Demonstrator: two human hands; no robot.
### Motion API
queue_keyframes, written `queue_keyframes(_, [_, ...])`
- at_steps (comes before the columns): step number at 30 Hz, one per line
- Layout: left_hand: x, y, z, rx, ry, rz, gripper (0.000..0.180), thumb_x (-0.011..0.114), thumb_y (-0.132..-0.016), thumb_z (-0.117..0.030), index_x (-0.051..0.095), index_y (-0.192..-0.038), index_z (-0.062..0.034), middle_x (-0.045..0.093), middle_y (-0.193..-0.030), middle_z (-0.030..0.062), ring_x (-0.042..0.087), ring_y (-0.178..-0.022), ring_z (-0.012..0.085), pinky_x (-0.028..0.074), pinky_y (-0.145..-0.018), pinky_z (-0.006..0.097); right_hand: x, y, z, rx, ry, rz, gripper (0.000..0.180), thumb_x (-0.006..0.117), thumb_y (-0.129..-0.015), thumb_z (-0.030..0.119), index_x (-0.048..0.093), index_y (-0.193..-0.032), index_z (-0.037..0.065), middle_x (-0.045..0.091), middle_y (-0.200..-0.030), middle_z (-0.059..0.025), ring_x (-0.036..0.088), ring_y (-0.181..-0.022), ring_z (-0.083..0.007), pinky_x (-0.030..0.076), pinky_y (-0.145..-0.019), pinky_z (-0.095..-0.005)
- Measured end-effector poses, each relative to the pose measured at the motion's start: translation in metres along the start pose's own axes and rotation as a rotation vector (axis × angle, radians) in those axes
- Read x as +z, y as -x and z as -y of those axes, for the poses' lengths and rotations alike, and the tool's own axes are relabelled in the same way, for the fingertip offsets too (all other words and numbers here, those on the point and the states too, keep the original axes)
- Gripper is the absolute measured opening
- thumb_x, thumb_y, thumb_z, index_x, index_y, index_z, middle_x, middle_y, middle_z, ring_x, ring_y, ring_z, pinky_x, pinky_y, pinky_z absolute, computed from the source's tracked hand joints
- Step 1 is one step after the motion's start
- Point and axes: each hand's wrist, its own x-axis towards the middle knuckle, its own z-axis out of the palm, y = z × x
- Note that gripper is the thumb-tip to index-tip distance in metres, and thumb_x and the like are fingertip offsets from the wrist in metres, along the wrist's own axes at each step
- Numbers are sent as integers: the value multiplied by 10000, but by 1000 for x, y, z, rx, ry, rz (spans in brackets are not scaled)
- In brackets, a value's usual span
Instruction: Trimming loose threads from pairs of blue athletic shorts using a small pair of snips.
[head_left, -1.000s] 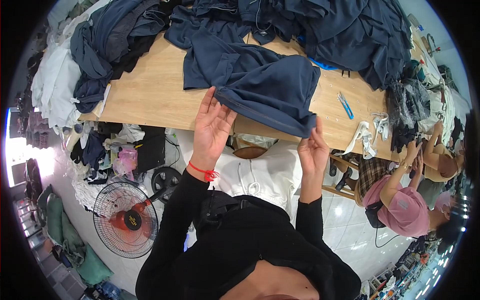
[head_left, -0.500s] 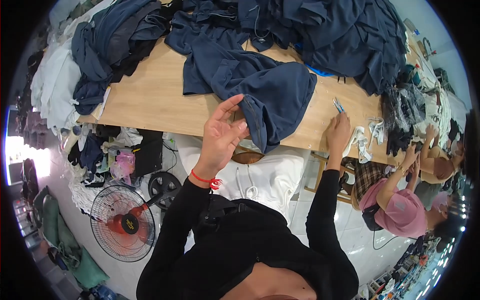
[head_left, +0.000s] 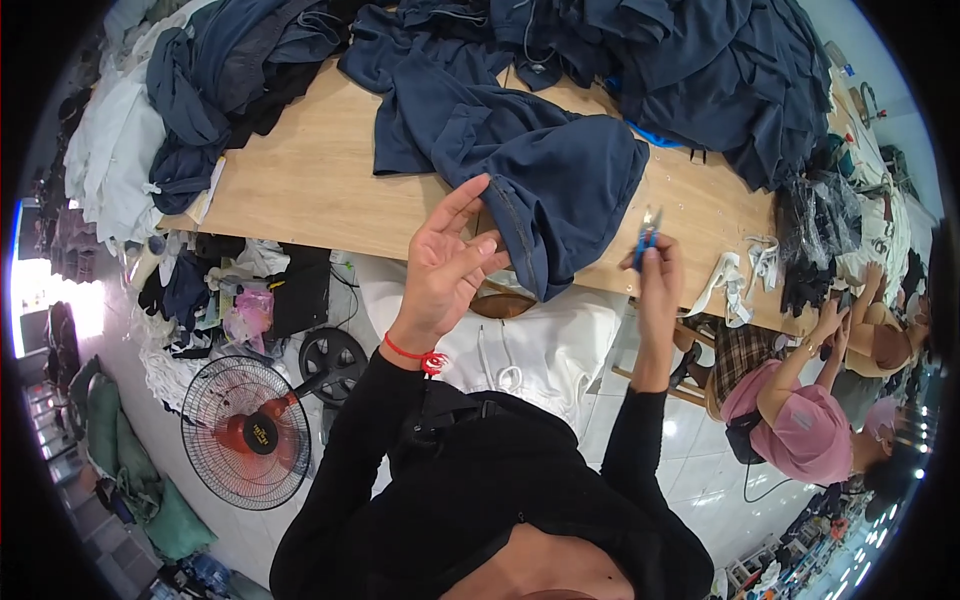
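Note:
A navy garment (head_left: 590, 175) lies across the wooden table, its near end hanging over the front edge. At that end, a seam runs along the opening's rim. My left hand (head_left: 445, 265), with a red string bracelet at the wrist, grips this rim between thumb and fingers; the other fingers are partly stretched. To the right of the garment, my right hand (head_left: 657, 285) is closed around small blue-handled thread snips (head_left: 648, 240). Their metal tips point away from me, raised over the table edge and apart from the fabric.
Dark navy garments are heaped at the back right (head_left: 710, 80) and back left (head_left: 200, 90) of the table (head_left: 300, 190). White fabric strips (head_left: 730, 285) lie near the right edge. A standing fan (head_left: 255, 430) is at lower left. A person in pink (head_left: 800, 420) sits at right.
My right hand has lifted the snips off the table and drawn them toward me and left, nearer the garment. My left hand keeps its hold on the garment's rim.

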Motion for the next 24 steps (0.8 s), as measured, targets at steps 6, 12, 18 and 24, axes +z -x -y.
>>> queue_keyframes(6, [9,-4,3,15,24,12,690,564,-996,134,364,-1644,5,506,-1541,129,662,-1324,312,612,-1087,450,92,62,54,10,-198,173,312,690,-1065,79,543,-1337,45,703,-1039,-71,609,-879,-95,487,-765,-244])
queue_keyframes(12, [11,-1,4,73,28,3,694,555,-990,140,352,-1642,20,509,-1540,154,650,-1338,332,619,-1074,450,120,74,64,-218,414,-58,388,894,-927,215,646,-1122,-11,677,-799,-79,600,-609,-142,465,-551,-281])
queue_keyframes(18, [10,2,3,72,-8,-6,696,548,-991,144,340,-1645,28,497,-1551,164,644,-1344,337,609,-1086,453,124,65,68,-338,533,-46,377,894,-923,221,657,-1083,-24,699,-797,-133,691,-636,-233,520,-568,-324])
queue_keyframes(24, [11,2,4,74,-6,-3,703,557,-989,143,339,-1647,28,497,-1549,165,645,-1344,334,613,-1079,438,125,62,70,-365,575,-82,367,892,-924,233,666,-1049,-27,708,-800,-148,707,-639,-268,523,-553,-338])
